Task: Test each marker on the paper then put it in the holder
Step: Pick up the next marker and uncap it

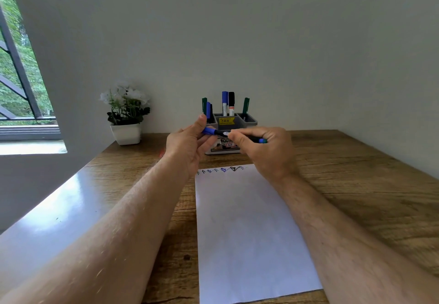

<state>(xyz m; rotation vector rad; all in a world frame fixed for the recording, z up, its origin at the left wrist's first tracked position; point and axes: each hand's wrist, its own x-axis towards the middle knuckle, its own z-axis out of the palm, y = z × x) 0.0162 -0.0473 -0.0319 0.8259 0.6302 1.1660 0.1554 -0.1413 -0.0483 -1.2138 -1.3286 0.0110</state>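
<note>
Marker (222, 133) is held off the table, level between both hands, approx. in front of the holder (247, 119). Its long axis runs side to side: blue cap end toward the left hand (190, 142), blue-green butt end poking out past the right hand (263, 147). Left thumb and fingers pinch the cap end; right fingers wrap the barrel w/ the white label just showing between the two grips. Neither hand is free, both clamped on the same marker.

Whether the cap is seated or part-way off can't be told, since the left fingers cover the join; probably a cap-pull or a re-cap, judging by the opposed grips along the axis.

Key relation for the next move: paper (251, 232) lies below and toward the person from both hands, its top edge w/ a row of small test marks (223, 169) just under the right wrist. Holder sits beyond the hands, directly behind the marker, already w/ several markers standing upright in its compartments. Right hand has the writing grip, so it looks the nearer one for either drop: down to the paper, or forward into the holder, which would need the axis turned upright.

A potted white flower (126, 111) stands well off beyond the left hand.
</note>
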